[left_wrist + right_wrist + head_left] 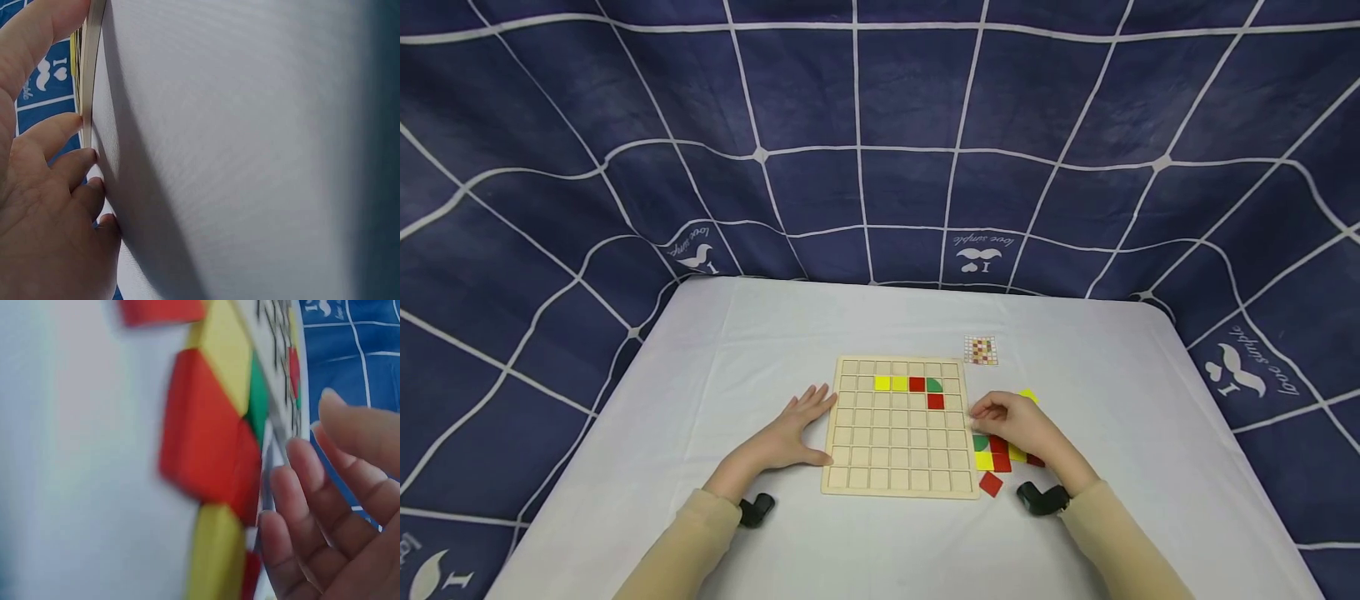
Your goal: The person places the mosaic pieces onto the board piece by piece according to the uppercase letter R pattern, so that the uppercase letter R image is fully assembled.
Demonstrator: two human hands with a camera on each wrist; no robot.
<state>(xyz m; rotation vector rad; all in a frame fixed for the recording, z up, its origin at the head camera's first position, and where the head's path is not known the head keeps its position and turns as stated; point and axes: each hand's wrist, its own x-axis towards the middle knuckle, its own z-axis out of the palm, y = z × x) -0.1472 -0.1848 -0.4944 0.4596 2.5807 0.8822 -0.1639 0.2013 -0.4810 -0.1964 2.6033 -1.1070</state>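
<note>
A square wooden grid board (898, 494) lies on the white table. My left hand (793, 432) has its fingers spread, with thumb and fingertips at the board's left edge; the left wrist view shows fingertips against that wooden edge (92, 62). Two yellow tiles (891, 383), a red tile (917, 384) and a green quarter-round tile (934, 385) sit in the second row, another red tile (936, 402) below the green. My right hand (1011, 417) hovers by the right edge, fingers loosely bent; in the right wrist view nothing shows between thumb and fingertips.
Right of the board lie several loose red, yellow and green tiles (1001, 460), partly hidden under the right hand. One red tile (990, 483) lies apart, nearer the front. A small patterned card (981, 350) rests beyond the board's far right corner. Blue checked cloth (895, 192) hangs behind.
</note>
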